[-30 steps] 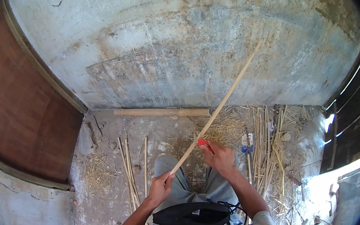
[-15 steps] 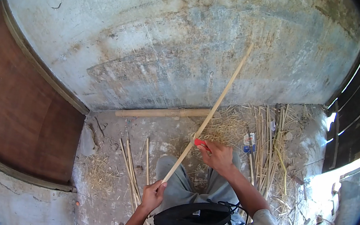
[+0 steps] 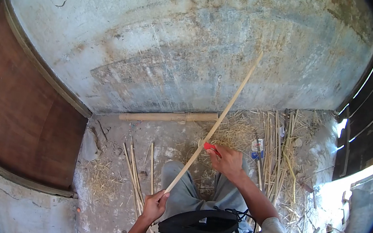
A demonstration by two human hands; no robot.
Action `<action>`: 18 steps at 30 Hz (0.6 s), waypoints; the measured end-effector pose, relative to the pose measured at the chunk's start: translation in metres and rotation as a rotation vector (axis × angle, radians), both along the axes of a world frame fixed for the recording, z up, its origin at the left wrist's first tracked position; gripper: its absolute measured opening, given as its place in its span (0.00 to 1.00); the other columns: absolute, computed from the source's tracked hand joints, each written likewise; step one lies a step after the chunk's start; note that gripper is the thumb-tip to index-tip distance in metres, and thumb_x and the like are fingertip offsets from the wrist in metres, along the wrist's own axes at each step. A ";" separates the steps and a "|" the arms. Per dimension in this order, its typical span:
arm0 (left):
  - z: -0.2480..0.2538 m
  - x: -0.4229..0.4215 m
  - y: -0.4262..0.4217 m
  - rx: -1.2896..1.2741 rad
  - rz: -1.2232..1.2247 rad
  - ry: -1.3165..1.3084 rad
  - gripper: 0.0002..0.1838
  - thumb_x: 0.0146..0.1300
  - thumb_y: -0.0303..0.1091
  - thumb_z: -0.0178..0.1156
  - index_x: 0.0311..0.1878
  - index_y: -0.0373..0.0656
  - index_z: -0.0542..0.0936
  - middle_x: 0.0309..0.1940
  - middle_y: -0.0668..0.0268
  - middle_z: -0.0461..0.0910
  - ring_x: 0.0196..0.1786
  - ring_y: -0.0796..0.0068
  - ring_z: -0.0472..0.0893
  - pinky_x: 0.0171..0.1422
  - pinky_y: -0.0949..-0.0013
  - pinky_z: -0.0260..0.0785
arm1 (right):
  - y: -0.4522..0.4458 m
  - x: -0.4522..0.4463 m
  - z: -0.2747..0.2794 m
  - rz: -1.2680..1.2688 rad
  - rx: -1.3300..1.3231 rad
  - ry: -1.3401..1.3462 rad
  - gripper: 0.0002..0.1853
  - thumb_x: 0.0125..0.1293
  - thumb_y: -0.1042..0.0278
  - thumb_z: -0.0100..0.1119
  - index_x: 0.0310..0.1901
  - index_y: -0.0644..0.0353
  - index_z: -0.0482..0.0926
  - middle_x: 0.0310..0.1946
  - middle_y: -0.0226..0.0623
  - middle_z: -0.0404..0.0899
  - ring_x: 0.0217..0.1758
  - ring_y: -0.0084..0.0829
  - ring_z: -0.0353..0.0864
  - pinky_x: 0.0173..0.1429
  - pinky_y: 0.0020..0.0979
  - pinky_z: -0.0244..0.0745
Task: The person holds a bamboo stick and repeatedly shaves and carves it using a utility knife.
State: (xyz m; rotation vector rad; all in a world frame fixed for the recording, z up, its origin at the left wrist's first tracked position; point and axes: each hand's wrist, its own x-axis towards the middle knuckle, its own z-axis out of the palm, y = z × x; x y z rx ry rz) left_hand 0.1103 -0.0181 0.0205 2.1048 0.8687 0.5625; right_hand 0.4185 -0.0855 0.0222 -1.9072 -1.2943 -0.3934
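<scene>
A long, pale bamboo strip slants up from my lap towards the wall. My left hand is closed around its lower end, thumb along the strip. My right hand grips a red-handled knife held against the strip's middle section. The knife's blade is too small to make out, but a thin curl of shaving shows beside the strip there. Both hands are above my grey-trousered legs, with a black bag across my lap.
More bamboo strips lie to the left, and a larger bundle lies to the right. A thick bamboo pole rests along the wall's foot. Shavings cover parts of the floor. A brown door stands at the left.
My left hand has shifted slightly left and down with the strip, whose far end is a little lower. My right hand and the knife have moved slightly right.
</scene>
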 end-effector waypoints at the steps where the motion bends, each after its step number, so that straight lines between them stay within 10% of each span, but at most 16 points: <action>1: 0.000 -0.001 0.000 -0.001 0.000 0.000 0.07 0.70 0.31 0.59 0.40 0.37 0.81 0.18 0.55 0.72 0.17 0.68 0.70 0.25 0.67 0.64 | 0.000 0.000 -0.001 0.000 -0.001 0.000 0.14 0.63 0.50 0.65 0.36 0.53 0.84 0.19 0.34 0.79 0.16 0.36 0.80 0.18 0.36 0.71; 18: 0.000 -0.058 -0.009 -0.103 0.010 0.255 0.08 0.67 0.33 0.62 0.40 0.39 0.84 0.16 0.58 0.73 0.18 0.70 0.72 0.26 0.66 0.66 | -0.021 0.099 -0.017 -0.420 -0.259 0.206 0.18 0.69 0.46 0.55 0.48 0.45 0.87 0.22 0.45 0.82 0.26 0.50 0.83 0.33 0.48 0.78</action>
